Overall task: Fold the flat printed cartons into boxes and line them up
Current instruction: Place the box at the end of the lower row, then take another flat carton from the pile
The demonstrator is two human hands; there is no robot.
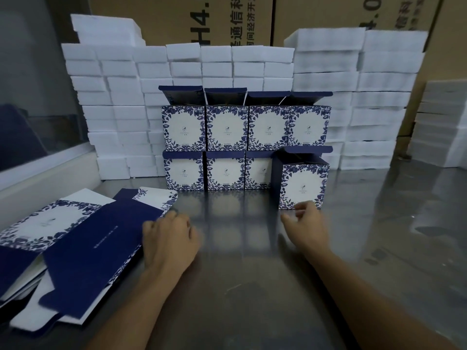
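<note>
Your right hand [304, 222] rests low on the steel table [252, 286], its fingers loosely curled and holding nothing; the fingertips are just in front of the newest box [302, 184], at its bottom edge, but whether they touch it you cannot tell, because the hand is blurred. This box stands a little forward of the others, with its top flap open. Your left hand [169, 238] lies with relaxed fingers at the right edge of the flat cartons [83, 246], touching the top one without gripping it. These cartons lie in a loose pile on the left side of the table, dark blue and floral print facing up.

Behind your hands, the folded boxes [227, 147] stand in two rows, one row on top of the other, against stacks of white foam blocks [118, 97]. Large brown shipping cartons [227, 18] rise behind the foam.
</note>
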